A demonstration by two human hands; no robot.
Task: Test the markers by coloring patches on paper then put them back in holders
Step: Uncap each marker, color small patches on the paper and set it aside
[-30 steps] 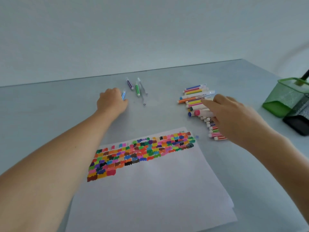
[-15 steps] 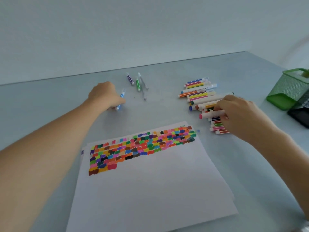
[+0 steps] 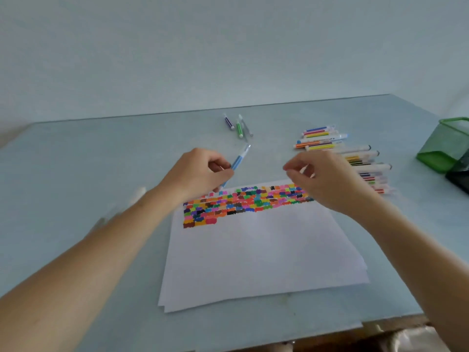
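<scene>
Markers (image 3: 337, 158) are lying in a loose row on the table (image 3: 76, 174), right of the paper (image 3: 253, 250), partly behind the right hand (image 3: 327, 181); left hand (image 3: 200, 174) is gripping a blue marker (image 3: 237, 162) above the paper's far edge, tip pointing away; right hand is hovering with fingers curled, thumb and forefinger nearly pinched, whether holding anything can't be told; colored patches (image 3: 241, 201) are filling the paper's far strip; green holder (image 3: 449, 143) is sitting at far right.

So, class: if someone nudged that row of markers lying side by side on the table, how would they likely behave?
The markers look round-barrelled and lie flat on a smooth table, so they would probably roll. They seem slim and light, so a nudge likely scatters several, since neighbours appear to touch.
</scene>
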